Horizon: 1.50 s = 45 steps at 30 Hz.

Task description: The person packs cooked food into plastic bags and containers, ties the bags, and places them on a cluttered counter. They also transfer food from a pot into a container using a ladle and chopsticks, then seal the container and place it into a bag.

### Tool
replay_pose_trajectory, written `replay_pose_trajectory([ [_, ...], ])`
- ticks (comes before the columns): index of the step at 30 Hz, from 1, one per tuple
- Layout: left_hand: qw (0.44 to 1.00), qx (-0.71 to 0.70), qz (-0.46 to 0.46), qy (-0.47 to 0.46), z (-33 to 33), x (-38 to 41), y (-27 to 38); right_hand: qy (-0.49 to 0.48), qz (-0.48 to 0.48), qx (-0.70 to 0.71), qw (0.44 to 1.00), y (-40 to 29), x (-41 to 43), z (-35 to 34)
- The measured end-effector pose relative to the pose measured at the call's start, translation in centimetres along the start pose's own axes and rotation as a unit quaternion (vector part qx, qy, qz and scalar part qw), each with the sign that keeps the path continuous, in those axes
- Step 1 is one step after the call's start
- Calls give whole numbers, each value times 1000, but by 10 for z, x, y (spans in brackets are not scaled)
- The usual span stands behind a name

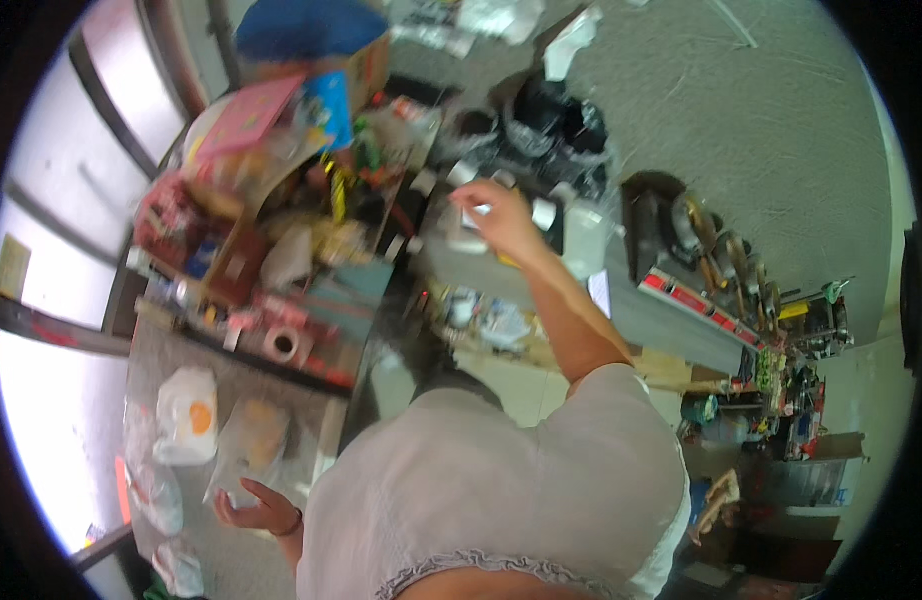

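Note:
My right hand (502,225) reaches out over a grey tabletop with its fingers curled. White shows between thumb and fingers, and blur hides whether they hold it. Around that hand are a white container (543,214), a translucent plastic container (585,240) and a white cylindrical piece (462,173). My left hand (260,511), a dark band at its wrist, is at the lower left with fingers apart. It is beside the near end of a clear plastic bag (249,439) with yellowish contents. Past the bag lies a white plastic jug (187,420) with an orange spot.
A cluttered tray (236,346) holds a tape roll (285,343) and plastic packets. Behind stands a cardboard box (369,67) under blue cloth (311,28). Black plastic-wrapped items (540,112) sit at the back. A red spirit level (701,309) lies at the right by several metal tools (697,225).

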<state>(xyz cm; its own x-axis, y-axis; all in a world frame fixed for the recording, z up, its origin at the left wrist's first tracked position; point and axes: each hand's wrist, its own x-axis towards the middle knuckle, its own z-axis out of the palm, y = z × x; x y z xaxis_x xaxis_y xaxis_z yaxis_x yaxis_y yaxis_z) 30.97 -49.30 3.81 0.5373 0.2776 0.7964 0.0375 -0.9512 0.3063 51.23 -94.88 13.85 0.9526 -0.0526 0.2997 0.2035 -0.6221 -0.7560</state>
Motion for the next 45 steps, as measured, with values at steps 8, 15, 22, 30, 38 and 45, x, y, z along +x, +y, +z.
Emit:
replay_pose_trajectory([
  [8, 974, -142, -42, -174, 89, -55, 178, 295, 19, -3, 955, 146, 209, -335],
  [15, 974, -70, -97, -190, 106, -57, 238, 450, 2, -104, 887, 186, 356, -446],
  [22, 932, -115, -329, -97, 116, -120, 243, 363, -14, 1, 931, 182, 400, -423],
  [30, 923, -60, -338, -176, 114, -118, 301, -177, -149, -60, 971, 234, 114, -110],
  [38, 922, -21, -287, -260, 95, -116, 297, -241, -149, -233, 930, 278, -15, 13],
  [45, 917, -41, -285, -275, 91, -106, 283, -257, -107, -182, 943, 284, -12, 9],
])
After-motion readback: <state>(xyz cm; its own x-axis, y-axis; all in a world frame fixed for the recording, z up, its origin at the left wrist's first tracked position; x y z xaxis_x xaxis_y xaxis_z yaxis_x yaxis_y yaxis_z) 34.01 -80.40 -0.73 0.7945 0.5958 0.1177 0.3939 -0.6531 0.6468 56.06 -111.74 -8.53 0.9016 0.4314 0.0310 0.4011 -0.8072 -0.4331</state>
